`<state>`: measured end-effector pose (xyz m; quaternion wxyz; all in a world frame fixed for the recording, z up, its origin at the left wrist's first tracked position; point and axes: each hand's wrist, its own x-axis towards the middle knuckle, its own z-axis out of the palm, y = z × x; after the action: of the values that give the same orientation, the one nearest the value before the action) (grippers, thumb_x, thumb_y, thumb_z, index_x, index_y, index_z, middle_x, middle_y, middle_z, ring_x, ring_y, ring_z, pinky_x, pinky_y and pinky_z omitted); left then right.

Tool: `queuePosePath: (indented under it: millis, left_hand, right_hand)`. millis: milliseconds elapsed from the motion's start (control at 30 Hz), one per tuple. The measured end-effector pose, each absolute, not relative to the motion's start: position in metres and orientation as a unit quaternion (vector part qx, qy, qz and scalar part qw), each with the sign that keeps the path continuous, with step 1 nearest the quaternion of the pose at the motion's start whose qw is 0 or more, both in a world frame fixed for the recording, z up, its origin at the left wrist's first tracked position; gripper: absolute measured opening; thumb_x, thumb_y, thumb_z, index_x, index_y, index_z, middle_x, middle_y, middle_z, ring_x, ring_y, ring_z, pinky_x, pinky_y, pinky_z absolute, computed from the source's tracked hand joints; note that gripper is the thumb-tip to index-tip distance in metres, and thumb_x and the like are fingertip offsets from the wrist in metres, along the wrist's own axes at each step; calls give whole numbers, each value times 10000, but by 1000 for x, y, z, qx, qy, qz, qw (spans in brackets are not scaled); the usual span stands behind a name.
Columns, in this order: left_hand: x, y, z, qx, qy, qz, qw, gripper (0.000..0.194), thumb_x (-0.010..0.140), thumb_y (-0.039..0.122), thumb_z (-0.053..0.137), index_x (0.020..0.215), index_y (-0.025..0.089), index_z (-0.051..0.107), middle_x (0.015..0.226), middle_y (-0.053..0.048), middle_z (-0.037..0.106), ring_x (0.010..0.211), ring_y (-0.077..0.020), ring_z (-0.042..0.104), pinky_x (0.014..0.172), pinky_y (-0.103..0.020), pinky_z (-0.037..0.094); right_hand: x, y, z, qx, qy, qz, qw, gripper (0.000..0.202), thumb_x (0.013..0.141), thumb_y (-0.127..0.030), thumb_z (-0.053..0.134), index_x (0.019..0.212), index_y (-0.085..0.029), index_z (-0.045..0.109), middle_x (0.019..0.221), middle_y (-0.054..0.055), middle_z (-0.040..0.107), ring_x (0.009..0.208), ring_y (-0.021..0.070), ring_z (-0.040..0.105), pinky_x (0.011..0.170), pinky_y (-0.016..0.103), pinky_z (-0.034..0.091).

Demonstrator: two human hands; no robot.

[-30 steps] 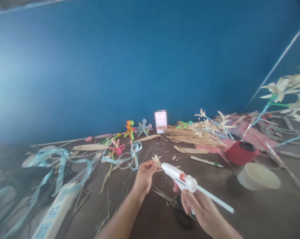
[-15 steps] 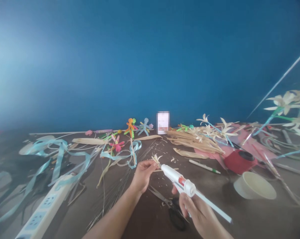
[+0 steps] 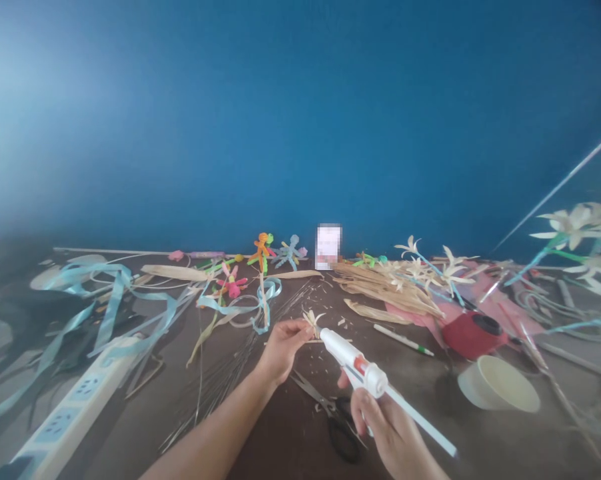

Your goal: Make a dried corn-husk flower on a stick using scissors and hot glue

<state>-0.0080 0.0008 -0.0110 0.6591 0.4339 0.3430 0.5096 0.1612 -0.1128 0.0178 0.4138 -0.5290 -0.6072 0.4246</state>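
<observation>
Between its thumb and fingers my left hand (image 3: 284, 348) pinches a small pale husk flower (image 3: 312, 321), petals upward. My right hand (image 3: 386, 421) is wrapped round the handle of a white glue gun (image 3: 348, 353), whose nozzle points up and left at the flower's base. A long glue stick (image 3: 423, 421) sticks out of the gun's back end. Whether the nozzle touches the flower is too small to tell. Under and between the hands lie scissors (image 3: 325, 403) with dark handles, partly behind my right hand. A thin pale stick (image 3: 336, 341) lies just behind the nozzle.
A power strip (image 3: 75, 407) and blue ribbon (image 3: 115, 293) lie at the left, thin wires (image 3: 220, 380) beside my left forearm. Dried husks (image 3: 390, 287), a white pen (image 3: 403, 339), a red roll (image 3: 473, 335) and a cream cup (image 3: 500, 383) are at the right. Pipe-cleaner figures (image 3: 262, 252) stand near the wall.
The view has tilted and shifted slightly, so the table things at the right appear a little further left and lower. Both hands keep their grips, with the nozzle still at the flower.
</observation>
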Motion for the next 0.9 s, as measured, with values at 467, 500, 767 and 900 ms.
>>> queuePosePath:
  millis: [467,500,767,900]
  left_hand:
    - [-7,-1,-5,424,348,513,660,94,673,221,656,626,140,664,615,-14,621,618,-112,527,669,-246,393]
    - [-7,-2,-5,423,349,511,662,92,670,223,658,629,141,665,616,-14,622,618,-113,529,668,-246,393]
    - [-8,-2,-5,432,347,508,659,115,674,241,654,631,135,666,629,-23,635,625,-118,535,671,-250,387]
    - [-7,-2,-6,432,343,507,663,104,673,230,656,635,134,668,622,-19,632,618,-112,529,662,-241,387]
  right_hand:
    - [156,-117,19,-538,-571,420,457,393,849,-476,348,989,-145,507,622,16,510,445,107,427,479,252,422]
    - [156,-117,19,-537,-571,421,455,387,851,-470,348,990,-144,505,581,0,482,445,111,423,480,251,420]
    - [160,-115,18,-533,-585,423,441,406,857,-469,335,946,-127,534,514,-18,419,434,110,401,439,235,382]
    - [160,-115,19,-538,-596,405,438,431,853,-486,327,941,-129,551,521,-1,449,441,118,411,461,251,395]
